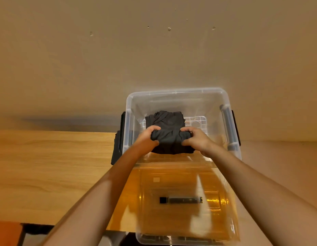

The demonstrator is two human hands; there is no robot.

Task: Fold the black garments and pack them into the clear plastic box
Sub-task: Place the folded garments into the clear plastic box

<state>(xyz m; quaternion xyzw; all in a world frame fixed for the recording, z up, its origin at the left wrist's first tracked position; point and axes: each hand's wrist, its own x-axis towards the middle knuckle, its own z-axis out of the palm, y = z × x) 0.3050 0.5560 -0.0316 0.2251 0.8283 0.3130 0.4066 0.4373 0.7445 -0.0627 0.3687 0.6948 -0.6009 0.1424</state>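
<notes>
Forearms [93,201] over lid [180,219]; black garment [170,141] between left hand [148,137], right hand [196,139]

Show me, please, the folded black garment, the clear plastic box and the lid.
folded black garment [169,142]: head view, middle of fabric.
clear plastic box [177,91]: head view, far rim.
lid [172,221]: head view, flat top.

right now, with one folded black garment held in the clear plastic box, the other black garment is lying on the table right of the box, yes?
Not quite. The other black garment lies on the wooden table left of the clear plastic box, not right of it. The head view shows this, with the folded black garment held in the box as you say.
</notes>
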